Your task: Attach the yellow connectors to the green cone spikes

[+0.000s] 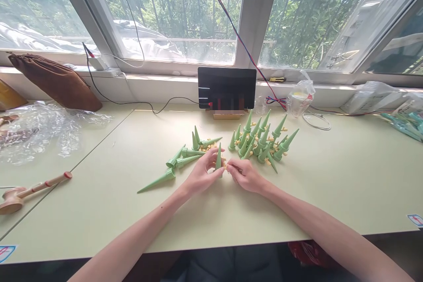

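My left hand (205,169) is wrapped round a green plastic spike (218,158), which stands point up. Close against its lower part, my right hand (243,173) pinches a small yellow valve piece (225,166), mostly covered by the fingers. Whether that piece is seated in the spike, I cannot tell. Left of my hands lie several loose green spikes (160,179), with a small heap of yellow pieces (206,147) behind my left hand. To the right, a cluster of green spikes (263,141) stands mostly upright, with yellow pieces sticking out of their sides.
A black tablet (227,88) leans on a cardboard stand (227,116) at the back. Clear plastic wrap (69,125) and a wooden kendama (42,187) lie at left. A bagged cup (300,99) and coiled white cable (316,121) are at back right.
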Demonstrator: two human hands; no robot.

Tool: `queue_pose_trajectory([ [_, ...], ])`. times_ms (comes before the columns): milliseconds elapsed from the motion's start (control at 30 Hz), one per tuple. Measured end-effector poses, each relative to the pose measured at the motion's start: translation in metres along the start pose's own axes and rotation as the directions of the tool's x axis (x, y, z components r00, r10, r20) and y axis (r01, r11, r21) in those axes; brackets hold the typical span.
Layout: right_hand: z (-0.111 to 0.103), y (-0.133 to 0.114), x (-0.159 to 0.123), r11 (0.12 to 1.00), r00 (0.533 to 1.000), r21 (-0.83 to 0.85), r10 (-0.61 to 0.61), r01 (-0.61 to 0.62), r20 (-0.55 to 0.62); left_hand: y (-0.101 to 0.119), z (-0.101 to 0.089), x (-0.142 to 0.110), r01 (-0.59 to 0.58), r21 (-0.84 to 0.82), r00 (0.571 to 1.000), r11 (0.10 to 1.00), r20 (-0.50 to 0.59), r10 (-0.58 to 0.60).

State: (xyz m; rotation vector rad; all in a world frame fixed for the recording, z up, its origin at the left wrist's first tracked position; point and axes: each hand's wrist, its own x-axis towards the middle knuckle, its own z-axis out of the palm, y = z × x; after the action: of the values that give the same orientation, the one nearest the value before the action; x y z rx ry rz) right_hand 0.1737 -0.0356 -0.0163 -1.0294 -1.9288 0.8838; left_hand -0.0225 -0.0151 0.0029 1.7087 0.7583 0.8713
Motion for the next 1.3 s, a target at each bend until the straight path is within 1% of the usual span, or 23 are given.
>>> queue_pose_trajectory([
  [367, -0.0020, -0.0029, -0.0003, 0.998, 0.999, -0.046, -0.035, 0.035, 0.005, 0.0031, 0.0014, -0.0017, -0.009, -0.007, 1.000, 1.000, 0.020, 0.009],
  [567, -0.0006, -0.0010, 0.0006, 1.000, 1.000, -0.024, 0.013, -0.013, -0.011, 0.0035, 0.0016, -0.0009, 0.018, -0.045, 1.000, 0.999, 0.004, -0.018],
  [700, 0.0003, -0.0014, 0.0004, 0.997, 0.998, 0.054, 0.062, -0.062, 0.006, 0.0035, 0.0013, 0.0000, 0.040, -0.084, 0.999, 0.996, 0.006, -0.039],
  [833, 0.0005, -0.0019, -0.0006, 0.992, 0.998, 0.106, 0.066, -0.066, -0.001, 0.0040, 0.0008, 0.0009, 0.056, -0.107, 0.998, 0.993, -0.013, -0.057],
  [1000, 0.0003, -0.0018, -0.0007, 0.993, 0.996, 0.082, 0.083, -0.082, -0.013, 0.0042, 0.0000, 0.0020, 0.082, -0.146, 0.996, 0.986, -0.030, -0.088],
  [1133, 0.0001, -0.0019, -0.0005, 0.994, 0.996, 0.067, 0.083, -0.081, -0.019, 0.0015, 0.0007, 0.0023, 0.069, -0.172, 0.997, 0.983, -0.032, -0.076],
  [1300, -0.0004, -0.0024, 0.0000, 0.994, 0.997, 0.075, 0.078, -0.077, -0.017, -0.0006, 0.0013, 0.0022, 0.055, -0.157, 0.998, 0.986, -0.026, -0.060],
])
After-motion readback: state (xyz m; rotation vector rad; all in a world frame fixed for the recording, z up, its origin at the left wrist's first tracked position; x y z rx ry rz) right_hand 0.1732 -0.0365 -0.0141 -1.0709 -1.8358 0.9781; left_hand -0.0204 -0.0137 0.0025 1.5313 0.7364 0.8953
